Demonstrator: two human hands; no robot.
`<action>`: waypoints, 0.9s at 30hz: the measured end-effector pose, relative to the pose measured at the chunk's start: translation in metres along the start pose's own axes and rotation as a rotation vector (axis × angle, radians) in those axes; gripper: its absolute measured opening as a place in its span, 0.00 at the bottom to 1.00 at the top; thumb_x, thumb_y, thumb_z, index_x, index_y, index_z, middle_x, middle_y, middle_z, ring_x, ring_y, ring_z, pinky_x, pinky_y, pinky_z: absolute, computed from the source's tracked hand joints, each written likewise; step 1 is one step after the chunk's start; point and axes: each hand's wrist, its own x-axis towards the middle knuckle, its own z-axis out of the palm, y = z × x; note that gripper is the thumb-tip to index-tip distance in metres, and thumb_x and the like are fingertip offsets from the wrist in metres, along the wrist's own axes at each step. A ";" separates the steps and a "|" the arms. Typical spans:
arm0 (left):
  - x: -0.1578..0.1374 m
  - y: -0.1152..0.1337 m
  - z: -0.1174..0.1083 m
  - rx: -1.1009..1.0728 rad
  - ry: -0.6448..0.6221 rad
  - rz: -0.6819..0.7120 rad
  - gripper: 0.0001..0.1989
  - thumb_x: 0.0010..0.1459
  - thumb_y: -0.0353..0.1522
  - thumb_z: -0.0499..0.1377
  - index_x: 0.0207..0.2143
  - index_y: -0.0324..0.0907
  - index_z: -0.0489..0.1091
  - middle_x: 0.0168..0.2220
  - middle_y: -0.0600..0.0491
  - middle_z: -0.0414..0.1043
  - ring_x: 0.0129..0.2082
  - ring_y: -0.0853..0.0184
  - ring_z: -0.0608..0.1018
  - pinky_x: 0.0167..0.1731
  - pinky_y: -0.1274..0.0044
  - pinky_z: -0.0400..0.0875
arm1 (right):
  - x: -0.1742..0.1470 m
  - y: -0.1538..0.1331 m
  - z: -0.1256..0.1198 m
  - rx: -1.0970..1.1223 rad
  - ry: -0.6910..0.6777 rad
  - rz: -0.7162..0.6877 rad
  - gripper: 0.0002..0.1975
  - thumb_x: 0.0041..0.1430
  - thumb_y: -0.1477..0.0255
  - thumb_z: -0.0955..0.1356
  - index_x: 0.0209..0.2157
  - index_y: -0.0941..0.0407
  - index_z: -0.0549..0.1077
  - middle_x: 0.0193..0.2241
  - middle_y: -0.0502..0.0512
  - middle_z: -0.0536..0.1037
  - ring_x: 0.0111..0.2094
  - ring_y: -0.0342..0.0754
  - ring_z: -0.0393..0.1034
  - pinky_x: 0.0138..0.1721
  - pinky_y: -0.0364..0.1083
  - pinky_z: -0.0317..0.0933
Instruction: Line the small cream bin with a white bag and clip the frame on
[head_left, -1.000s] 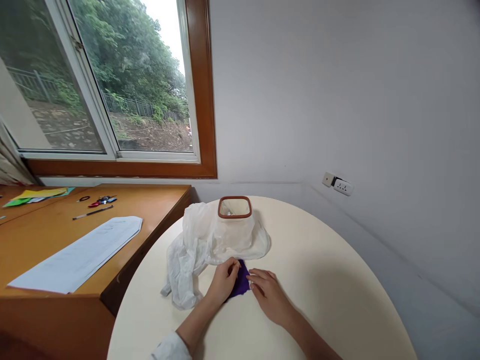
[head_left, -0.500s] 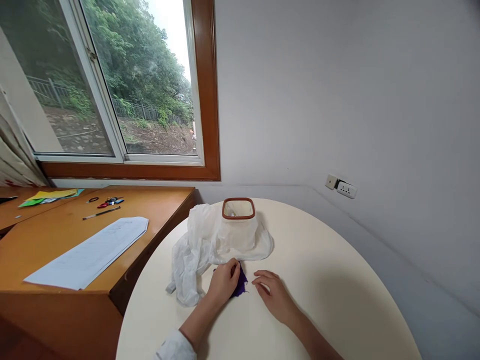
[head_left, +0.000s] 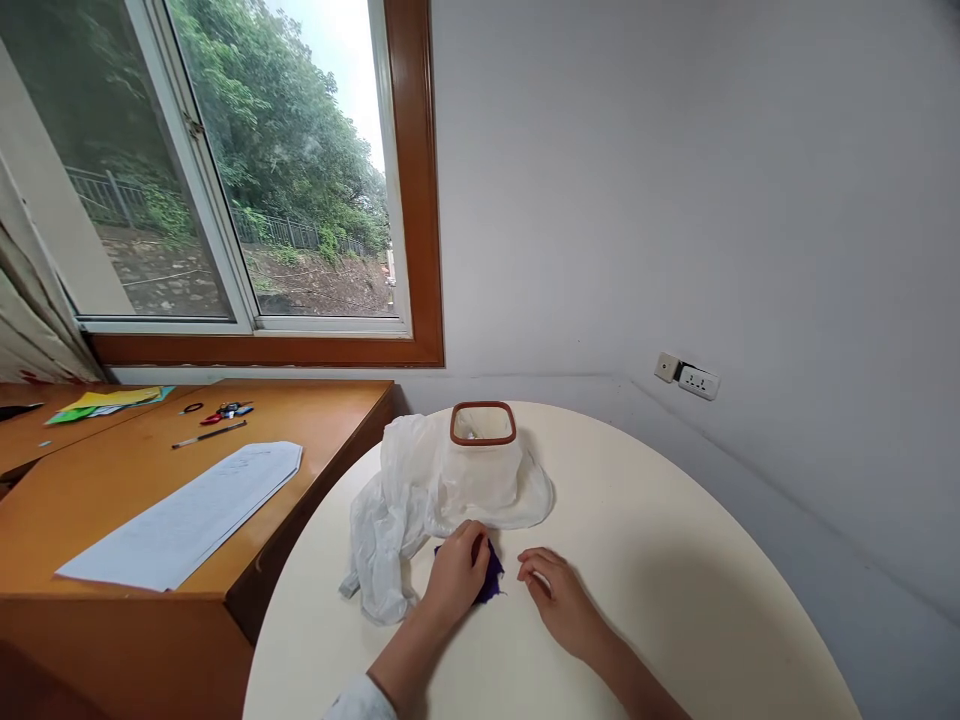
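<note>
My left hand [head_left: 457, 570] is over a small dark purple piece [head_left: 493, 578] with ragged edges, which looks like cloth or crumpled paper. Its fingers are pinched together at the piece's upper edge, and the hand covers most of it. To the right, my right hand [head_left: 559, 595] rests just above the round table [head_left: 637, 480], loosely curved. I see nothing between its fingers, and it is apart from the purple piece. Beyond both hands stands a small bin with a brown rim [head_left: 484, 441], lined with a white plastic bag [head_left: 386, 560] that spreads over the tabletop to the left.
A wooden desk [head_left: 337, 420] stands at the left, bearing white paper sheets [head_left: 187, 515], a pen [head_left: 210, 434], small red and blue items [head_left: 225, 412] and coloured papers [head_left: 112, 400]. Behind are a window and a wall with a socket [head_left: 699, 382].
My right hand's fingers have curled in slightly toward the thumb. My left hand stays on the purple piece. The whole view has shifted a little.
</note>
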 end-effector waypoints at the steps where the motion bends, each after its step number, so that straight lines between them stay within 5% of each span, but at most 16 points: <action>1: 0.000 0.001 0.000 -0.010 0.004 0.005 0.09 0.57 0.28 0.45 0.29 0.42 0.63 0.29 0.52 0.66 0.29 0.67 0.69 0.29 0.78 0.60 | 0.000 0.000 0.000 -0.002 0.002 -0.008 0.12 0.54 0.79 0.58 0.28 0.55 0.70 0.37 0.54 0.73 0.43 0.47 0.66 0.45 0.47 0.58; 27: -0.001 -0.001 -0.001 -0.214 0.069 0.013 0.12 0.58 0.31 0.45 0.34 0.40 0.68 0.31 0.50 0.71 0.32 0.66 0.71 0.34 0.76 0.64 | 0.002 0.004 0.005 0.011 0.073 -0.031 0.12 0.56 0.77 0.56 0.30 0.55 0.70 0.33 0.55 0.73 0.38 0.47 0.67 0.41 0.47 0.61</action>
